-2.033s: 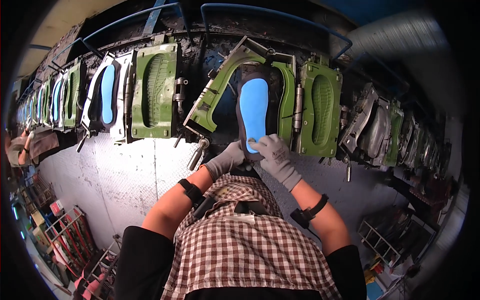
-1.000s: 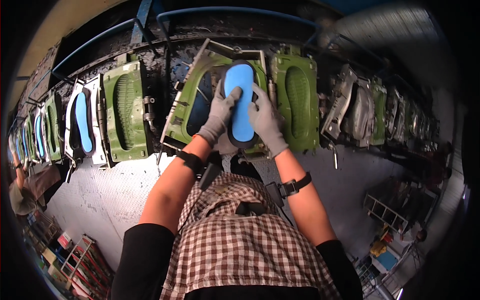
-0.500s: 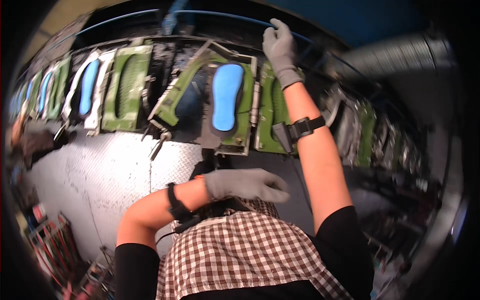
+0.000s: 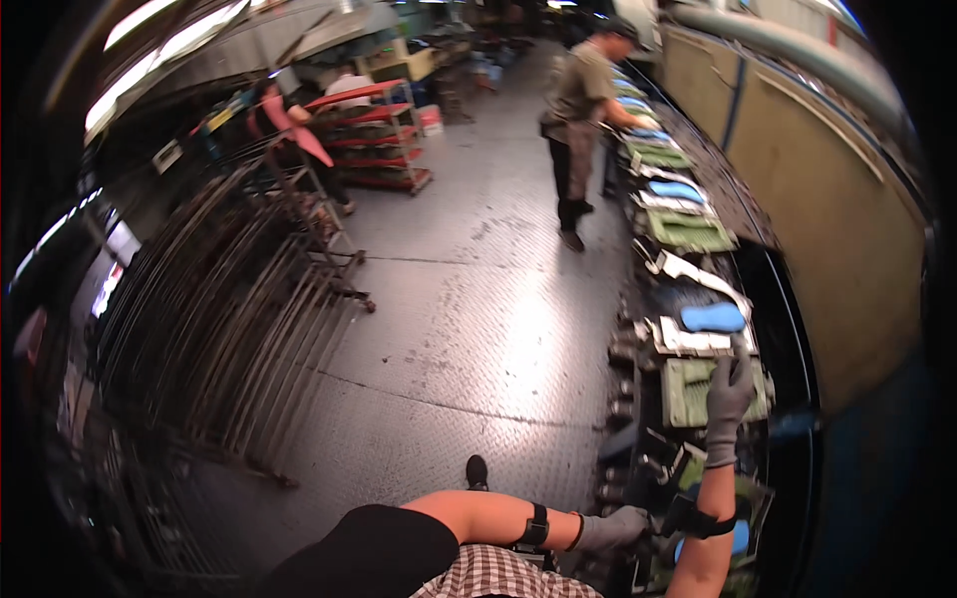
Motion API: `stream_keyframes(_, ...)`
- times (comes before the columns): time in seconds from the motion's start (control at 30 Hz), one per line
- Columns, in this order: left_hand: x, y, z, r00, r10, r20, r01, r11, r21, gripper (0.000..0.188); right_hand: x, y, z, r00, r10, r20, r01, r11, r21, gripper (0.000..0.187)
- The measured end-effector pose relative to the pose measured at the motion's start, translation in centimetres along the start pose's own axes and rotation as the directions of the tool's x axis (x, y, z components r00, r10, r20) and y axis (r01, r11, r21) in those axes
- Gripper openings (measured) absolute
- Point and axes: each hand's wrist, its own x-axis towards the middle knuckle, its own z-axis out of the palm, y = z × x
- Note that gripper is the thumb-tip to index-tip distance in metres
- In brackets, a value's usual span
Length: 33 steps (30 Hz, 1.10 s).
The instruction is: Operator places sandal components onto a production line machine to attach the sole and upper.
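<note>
My right hand (image 4: 731, 399), in a grey glove, is stretched out over a closed green mould (image 4: 688, 394). Its fingers point forward with a gap between them, and nothing shows in it. Just past the fingertips, a blue foot-shaped insole (image 4: 713, 318) lies on a dark base in an opened mould with a white frame (image 4: 688, 344). Low in the picture is my gloved left hand (image 4: 613, 528), beside the mould nearest me; its blurred fingers do not show whether they grip anything. Another blue insole (image 4: 740, 538) in that mould is partly covered by my right forearm.
A line of moulds runs away along the right, with a tan panel (image 4: 837, 169) behind it. Farther along, a person (image 4: 583, 110) reaches over the moulds. Metal racks (image 4: 229, 329) stand at left, near a red shelf cart (image 4: 374, 149). The floor (image 4: 449, 329) is textured metal plate.
My view has swung left along the mould line, bringing the aisle and the other person into sight. My right hand has come off the blue rail to above a green mould.
</note>
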Motion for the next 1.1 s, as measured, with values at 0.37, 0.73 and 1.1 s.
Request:
stream_keyframes(0.37,-9.3,13.5,-30.0,0.896,0.445,0.016,-0.445,0.894,0.057,0.028,5.2,-14.1,38.3,0.874,-0.297,0.385,0.302,0.952,0.048,0.043)
stream_keyframes(0.73,-12.3,26.4,-34.5,0.863,0.495,-0.095,-0.489,0.868,0.082,0.033,15.7,-9.4,41.4,0.903,-0.373,0.213,0.412,0.894,-0.179,0.030)
stream_keyframes(1.1,-7.0,26.4,-24.3,0.771,0.334,0.542,-0.631,0.515,0.581,0.028,11.9,-10.1,15.9,0.996,-0.047,-0.075,-0.010,0.787,-0.617,0.029)
